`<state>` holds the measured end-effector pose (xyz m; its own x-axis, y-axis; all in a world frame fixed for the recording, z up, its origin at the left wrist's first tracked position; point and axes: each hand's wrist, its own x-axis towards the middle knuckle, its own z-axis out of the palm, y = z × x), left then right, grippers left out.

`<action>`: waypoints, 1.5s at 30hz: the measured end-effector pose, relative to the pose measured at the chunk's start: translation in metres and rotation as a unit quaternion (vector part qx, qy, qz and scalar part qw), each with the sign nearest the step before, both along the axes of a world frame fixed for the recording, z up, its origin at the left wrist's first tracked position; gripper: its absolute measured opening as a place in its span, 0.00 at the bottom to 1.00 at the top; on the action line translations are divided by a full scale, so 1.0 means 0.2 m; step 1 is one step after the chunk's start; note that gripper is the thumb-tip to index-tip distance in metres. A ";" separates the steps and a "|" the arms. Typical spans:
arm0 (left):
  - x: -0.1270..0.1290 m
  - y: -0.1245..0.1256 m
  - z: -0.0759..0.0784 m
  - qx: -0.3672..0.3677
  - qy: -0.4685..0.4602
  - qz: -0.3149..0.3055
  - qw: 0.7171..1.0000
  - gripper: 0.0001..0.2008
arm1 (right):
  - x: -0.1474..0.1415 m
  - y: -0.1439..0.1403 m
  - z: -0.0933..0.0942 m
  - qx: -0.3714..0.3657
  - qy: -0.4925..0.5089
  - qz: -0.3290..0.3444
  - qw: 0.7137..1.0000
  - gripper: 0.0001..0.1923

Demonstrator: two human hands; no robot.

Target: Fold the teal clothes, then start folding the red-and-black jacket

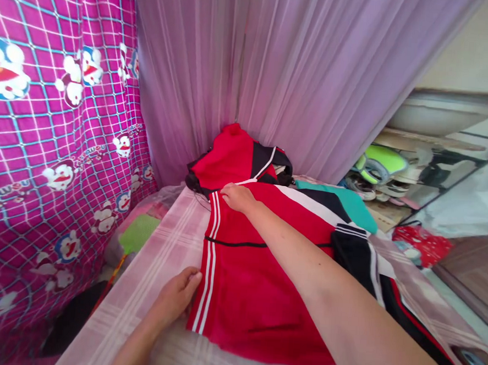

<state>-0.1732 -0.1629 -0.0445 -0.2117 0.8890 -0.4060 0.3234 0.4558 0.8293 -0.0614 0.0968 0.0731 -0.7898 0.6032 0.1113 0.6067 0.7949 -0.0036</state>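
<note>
A red jacket with black and white panels lies flat on the plaid-covered surface. Its hem, striped in white, faces left, and a dark line that looks like a zipper runs across it. At the hem's near part is my left hand, fingers curled and thumb pressed at the edge; the fingertips are partly hidden. My right hand is closed on the far corner of the hem, its forearm crossing over the jacket. A dark sleeve with a striped cuff lies on the right side.
Behind the jacket sits a heap of red and black clothing, with a teal folded cloth to its right. A purple curtain hangs at the back. A green fly swatter leans at left. A phone lies at lower right.
</note>
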 end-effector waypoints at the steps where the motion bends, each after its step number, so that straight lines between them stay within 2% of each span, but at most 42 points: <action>1: 0.00 0.00 0.00 0.001 -0.006 0.003 1.000 0.33 | -0.06 0.04 -0.03 -0.007 0.006 0.000 1.000 0.19; 4: 0.02 -0.01 0.01 0.007 -0.026 0.005 1.000 0.33 | -0.17 0.13 -0.11 -0.018 0.002 -0.017 1.000 0.23; 7: 0.02 -0.02 0.02 0.010 -0.040 0.008 0.999 0.31 | -0.19 0.18 -0.15 -0.012 -0.018 -0.017 1.000 0.16; 11: 0.02 -0.03 0.02 0.016 -0.058 0.006 0.998 0.28 | -0.12 0.23 -0.12 0.001 0.006 -0.012 1.000 0.15; 14: 0.02 -0.03 0.01 0.043 -0.063 0.005 0.997 0.27 | -0.02 0.26 -0.07 -0.002 0.084 -0.022 0.996 0.14; 16: 0.03 -0.03 0.01 0.083 -0.055 0.004 0.995 0.25 | 0.06 0.28 -0.03 -0.045 0.163 -0.053 0.984 0.13; 19: 0.05 -0.03 0.02 0.137 -0.025 -0.021 0.990 0.19 | 0.17 0.31 0.03 -0.160 0.275 -0.104 0.942 0.12; 21: 0.07 -0.02 0.03 0.149 0.001 -0.040 0.988 0.19 | 0.24 0.32 0.07 -0.205 0.323 -0.099 0.919 0.12; 22: 0.08 -0.02 0.03 0.149 0.013 -0.042 0.988 0.21 | 0.27 0.32 0.09 -0.207 0.332 -0.091 0.916 0.12; 24: 0.09 -0.02 0.03 0.149 0.037 -0.027 0.988 0.22 | 0.32 0.33 0.12 -0.168 0.318 -0.073 0.930 0.11; 26: 0.09 -0.02 0.03 0.156 0.069 0.001 0.985 0.22 | 0.36 0.32 0.14 -0.091 0.270 -0.051 0.957 0.11; 28: 0.09 -0.03 0.03 0.167 0.106 0.030 0.980 0.21 | 0.38 0.31 0.15 -0.014 0.222 -0.034 0.974 0.18; 30: 0.09 -0.03 0.03 0.175 0.134 0.058 0.974 0.20 | 0.40 0.30 0.15 0.031 0.198 -0.054 0.978 0.22; 32: 0.09 -0.04 0.04 0.176 0.150 0.077 0.970 0.19 | 0.40 0.28 0.16 0.054 0.189 -0.095 0.976 0.22; 34: 0.09 -0.04 0.04 0.175 0.162 0.084 0.968 0.19 | 0.41 0.27 0.17 0.064 0.179 -0.119 0.974 0.18; 38: 0.11 -0.04 0.06 0.184 0.177 0.094 0.962 0.19 | 0.42 0.28 0.18 0.053 0.183 -0.119 0.974 0.13; 45: 0.14 -0.03 0.08 0.194 0.153 0.091 0.965 0.15 | 0.59 0.30 0.21 -0.016 0.202 -0.033 0.979 0.16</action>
<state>-0.1452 -0.1695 -0.0277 -0.4361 0.8981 0.0561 0.5242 0.2029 0.8271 0.0566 0.1560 0.1155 -0.6438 0.6599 0.3875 0.6007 0.7495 -0.2782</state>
